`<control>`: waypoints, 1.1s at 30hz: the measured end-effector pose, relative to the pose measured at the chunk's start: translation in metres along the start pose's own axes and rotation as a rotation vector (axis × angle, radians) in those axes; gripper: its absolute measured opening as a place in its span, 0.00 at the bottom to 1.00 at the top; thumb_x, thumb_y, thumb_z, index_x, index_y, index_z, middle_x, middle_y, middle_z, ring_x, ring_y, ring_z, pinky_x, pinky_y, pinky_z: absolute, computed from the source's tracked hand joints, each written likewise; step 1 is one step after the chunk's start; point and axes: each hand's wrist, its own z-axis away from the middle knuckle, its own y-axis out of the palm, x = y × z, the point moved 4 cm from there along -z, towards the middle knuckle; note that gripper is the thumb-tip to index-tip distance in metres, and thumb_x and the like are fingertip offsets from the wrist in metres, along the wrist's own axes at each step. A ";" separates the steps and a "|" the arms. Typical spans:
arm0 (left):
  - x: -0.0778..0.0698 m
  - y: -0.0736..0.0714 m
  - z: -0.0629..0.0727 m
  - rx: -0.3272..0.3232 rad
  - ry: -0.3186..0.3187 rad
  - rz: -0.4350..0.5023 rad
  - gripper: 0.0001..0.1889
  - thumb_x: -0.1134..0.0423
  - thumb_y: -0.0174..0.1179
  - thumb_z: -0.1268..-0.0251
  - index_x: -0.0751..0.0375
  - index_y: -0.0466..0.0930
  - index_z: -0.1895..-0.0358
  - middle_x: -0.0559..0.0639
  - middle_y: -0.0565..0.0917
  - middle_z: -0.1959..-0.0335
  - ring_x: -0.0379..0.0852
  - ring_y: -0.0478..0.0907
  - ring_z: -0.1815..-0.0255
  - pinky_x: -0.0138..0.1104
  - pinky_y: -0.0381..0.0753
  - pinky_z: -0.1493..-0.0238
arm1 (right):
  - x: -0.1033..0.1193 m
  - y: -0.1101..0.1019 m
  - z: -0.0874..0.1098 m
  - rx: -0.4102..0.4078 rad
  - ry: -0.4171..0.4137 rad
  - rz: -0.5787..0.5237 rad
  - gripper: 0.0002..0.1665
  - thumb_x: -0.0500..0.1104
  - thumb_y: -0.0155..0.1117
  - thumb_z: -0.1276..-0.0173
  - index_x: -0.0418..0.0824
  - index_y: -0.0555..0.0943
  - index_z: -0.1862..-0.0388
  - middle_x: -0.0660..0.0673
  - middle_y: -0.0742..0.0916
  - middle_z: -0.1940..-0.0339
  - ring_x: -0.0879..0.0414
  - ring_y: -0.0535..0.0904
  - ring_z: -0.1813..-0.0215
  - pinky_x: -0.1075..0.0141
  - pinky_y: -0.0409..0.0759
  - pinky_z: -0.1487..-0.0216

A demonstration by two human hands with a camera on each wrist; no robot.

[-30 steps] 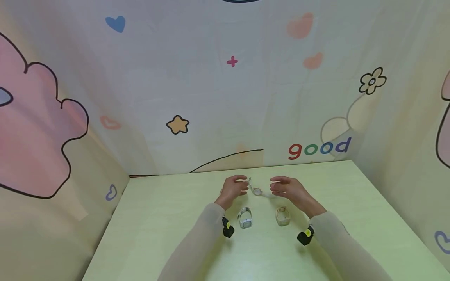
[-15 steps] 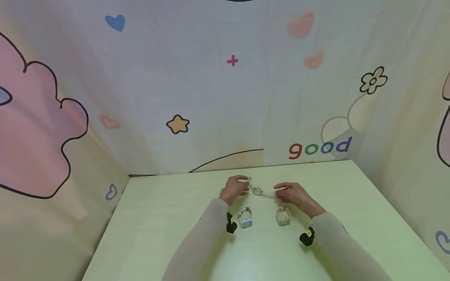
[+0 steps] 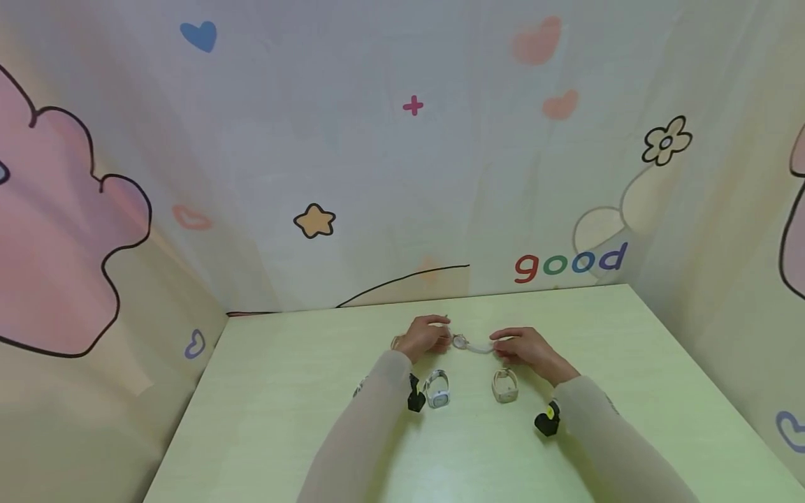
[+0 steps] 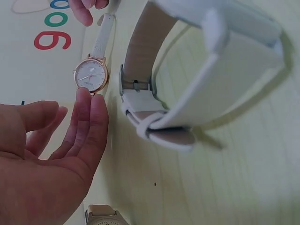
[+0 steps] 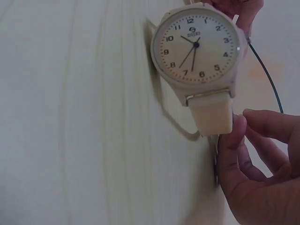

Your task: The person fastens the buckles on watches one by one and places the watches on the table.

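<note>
A wristwatch [image 3: 460,341] with a rose-gold case and white strap lies stretched out between my hands near the back of the table. My left hand [image 3: 429,337] is at its left side; in the left wrist view, straight fingers [image 4: 96,110] touch the case's lower edge, thumb apart. Those fingers cover the near part of the strap. At the other end, my right hand [image 3: 527,349] pinches the white strap between thumb and fingertips [image 5: 238,124]. Nearer me stand two buckled watches: a white one [image 3: 438,391] and a cream one [image 3: 505,386] with a numbered round dial [image 5: 194,47].
Beside my left wrist sits a brown-strapped watch [image 4: 103,213], partly hidden. Another watch [image 3: 360,385] shows past the left sleeve. A printed curtain [image 3: 390,175] rises behind the pale table [image 3: 270,419].
My left hand has slid right along the strap, toward the watch case. My right hand has moved slightly right, then come onto the strap end. The two near watches stay where they were.
</note>
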 end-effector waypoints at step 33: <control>0.001 0.002 0.002 0.042 -0.015 -0.111 0.14 0.70 0.51 0.29 0.69 0.79 0.45 0.60 0.85 0.59 0.43 0.81 0.69 0.36 0.87 0.59 | 0.001 0.004 -0.004 -0.036 0.040 0.191 0.16 0.36 0.56 0.28 0.32 0.80 0.44 0.43 0.84 0.66 0.56 0.79 0.67 0.68 0.83 0.63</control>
